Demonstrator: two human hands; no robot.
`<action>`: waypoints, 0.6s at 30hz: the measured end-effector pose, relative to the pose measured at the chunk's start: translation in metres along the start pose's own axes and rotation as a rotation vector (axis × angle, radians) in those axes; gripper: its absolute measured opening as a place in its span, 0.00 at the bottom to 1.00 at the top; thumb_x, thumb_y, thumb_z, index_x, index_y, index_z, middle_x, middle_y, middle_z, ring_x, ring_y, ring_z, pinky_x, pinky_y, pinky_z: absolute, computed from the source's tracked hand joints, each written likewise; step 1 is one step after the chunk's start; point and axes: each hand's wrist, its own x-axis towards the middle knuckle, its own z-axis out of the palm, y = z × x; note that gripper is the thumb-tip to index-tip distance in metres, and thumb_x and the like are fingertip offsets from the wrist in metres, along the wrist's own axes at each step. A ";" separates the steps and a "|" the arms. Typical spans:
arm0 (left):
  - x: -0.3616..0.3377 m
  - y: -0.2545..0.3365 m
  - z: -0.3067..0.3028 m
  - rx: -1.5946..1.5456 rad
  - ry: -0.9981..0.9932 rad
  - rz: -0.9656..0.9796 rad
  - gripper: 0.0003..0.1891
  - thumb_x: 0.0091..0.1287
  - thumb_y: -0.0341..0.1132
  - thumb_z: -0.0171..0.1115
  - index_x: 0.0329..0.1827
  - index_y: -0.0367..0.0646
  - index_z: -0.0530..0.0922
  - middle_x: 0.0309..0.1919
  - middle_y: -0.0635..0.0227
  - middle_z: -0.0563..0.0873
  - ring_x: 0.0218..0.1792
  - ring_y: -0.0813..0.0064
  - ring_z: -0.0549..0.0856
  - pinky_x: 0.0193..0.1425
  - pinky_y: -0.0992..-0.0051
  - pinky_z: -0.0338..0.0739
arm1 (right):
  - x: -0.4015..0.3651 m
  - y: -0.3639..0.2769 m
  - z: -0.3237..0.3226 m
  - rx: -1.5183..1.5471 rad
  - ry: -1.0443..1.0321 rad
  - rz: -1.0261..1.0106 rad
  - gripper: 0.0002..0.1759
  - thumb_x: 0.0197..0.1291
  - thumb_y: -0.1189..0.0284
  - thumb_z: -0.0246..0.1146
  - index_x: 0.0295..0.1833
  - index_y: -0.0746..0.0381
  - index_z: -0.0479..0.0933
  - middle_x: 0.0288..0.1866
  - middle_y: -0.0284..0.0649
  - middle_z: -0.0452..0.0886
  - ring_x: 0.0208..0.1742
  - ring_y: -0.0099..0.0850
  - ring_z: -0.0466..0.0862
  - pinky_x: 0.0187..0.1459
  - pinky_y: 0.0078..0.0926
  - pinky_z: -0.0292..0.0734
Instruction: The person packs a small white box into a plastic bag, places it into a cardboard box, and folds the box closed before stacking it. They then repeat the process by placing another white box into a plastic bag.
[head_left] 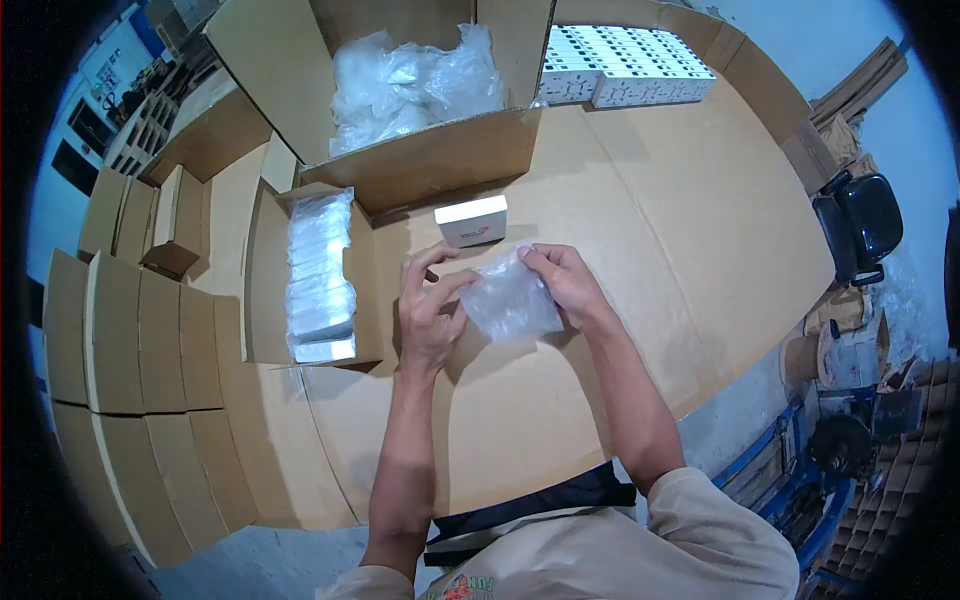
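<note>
- Along the tabletop's far edge, an open carton holds loose clear bags; right of it stand rows of white printed boxes.
- By the left edge, a smaller carton holds a packed row of wrapped boxes.
- Above the tabletop's middle is a translucent, crinkled, roughly square plastic bag, its contents unclear.
- The right fingers pinch the bag's upper corner; the left fingers are partly bent at its left side, but whether they grip cannot be told.
- Just beyond the bag, a small white box with a red mark rests on the tabletop.
- Bare cardboard surface stretches from the right hand to the curved right edge.
</note>
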 end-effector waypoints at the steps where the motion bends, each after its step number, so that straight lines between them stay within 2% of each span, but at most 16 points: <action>1: -0.001 0.000 0.001 -0.126 -0.016 -0.190 0.09 0.63 0.26 0.72 0.45 0.41 0.88 0.52 0.62 0.84 0.49 0.62 0.85 0.49 0.63 0.80 | 0.002 0.001 -0.002 -0.050 0.009 -0.028 0.15 0.78 0.63 0.59 0.48 0.65 0.82 0.32 0.31 0.83 0.31 0.20 0.78 0.34 0.23 0.73; 3: -0.002 0.000 0.004 -0.379 -0.044 -0.569 0.05 0.68 0.26 0.69 0.44 0.38 0.87 0.45 0.62 0.85 0.42 0.62 0.86 0.45 0.65 0.80 | -0.005 -0.010 -0.007 0.086 0.007 0.000 0.16 0.79 0.61 0.58 0.53 0.64 0.80 0.34 0.32 0.83 0.34 0.20 0.79 0.38 0.22 0.74; 4: -0.005 -0.009 0.007 -0.300 -0.055 -0.470 0.07 0.73 0.31 0.67 0.42 0.34 0.86 0.38 0.60 0.85 0.34 0.64 0.85 0.41 0.68 0.78 | -0.008 -0.016 -0.007 0.154 0.005 0.015 0.17 0.79 0.60 0.58 0.56 0.63 0.78 0.35 0.32 0.83 0.36 0.20 0.80 0.40 0.22 0.75; 6: -0.008 -0.013 0.008 -0.218 -0.080 -0.469 0.09 0.74 0.33 0.67 0.41 0.33 0.85 0.35 0.61 0.84 0.33 0.65 0.83 0.40 0.69 0.77 | -0.004 -0.011 -0.004 0.145 -0.002 -0.226 0.19 0.80 0.59 0.58 0.61 0.64 0.76 0.36 0.32 0.83 0.39 0.20 0.81 0.43 0.22 0.76; 8: -0.010 -0.014 0.007 -0.182 -0.110 -0.486 0.11 0.74 0.35 0.67 0.40 0.33 0.84 0.34 0.61 0.83 0.32 0.66 0.81 0.39 0.69 0.76 | -0.003 -0.008 -0.002 0.117 -0.016 -0.346 0.20 0.80 0.60 0.59 0.63 0.64 0.75 0.38 0.32 0.84 0.40 0.20 0.81 0.44 0.22 0.76; 10: -0.009 -0.008 0.005 -0.197 -0.149 -0.524 0.13 0.74 0.37 0.68 0.38 0.32 0.83 0.33 0.60 0.82 0.31 0.66 0.79 0.39 0.68 0.75 | -0.010 -0.013 0.001 0.067 -0.034 -0.340 0.19 0.79 0.61 0.61 0.62 0.65 0.76 0.40 0.32 0.85 0.41 0.19 0.82 0.44 0.21 0.77; 13: -0.014 -0.011 0.011 -0.314 -0.103 -0.483 0.13 0.73 0.37 0.68 0.38 0.32 0.83 0.32 0.60 0.82 0.31 0.66 0.80 0.40 0.68 0.75 | -0.001 -0.002 0.008 0.009 0.062 -0.318 0.15 0.76 0.66 0.65 0.59 0.66 0.80 0.40 0.31 0.86 0.41 0.19 0.82 0.44 0.21 0.78; 16: -0.020 -0.012 0.009 -0.311 -0.254 -0.541 0.13 0.73 0.37 0.69 0.38 0.32 0.83 0.32 0.60 0.82 0.32 0.67 0.81 0.39 0.68 0.75 | -0.005 -0.005 0.012 0.041 0.105 -0.238 0.11 0.73 0.70 0.68 0.52 0.66 0.84 0.40 0.32 0.87 0.41 0.18 0.81 0.44 0.21 0.78; 18: -0.019 -0.015 0.005 -0.293 -0.313 -0.465 0.11 0.74 0.34 0.68 0.40 0.33 0.84 0.33 0.67 0.82 0.32 0.77 0.79 0.38 0.74 0.73 | -0.004 -0.004 0.011 0.099 0.135 -0.279 0.09 0.74 0.70 0.68 0.50 0.66 0.85 0.39 0.32 0.87 0.40 0.18 0.81 0.44 0.20 0.78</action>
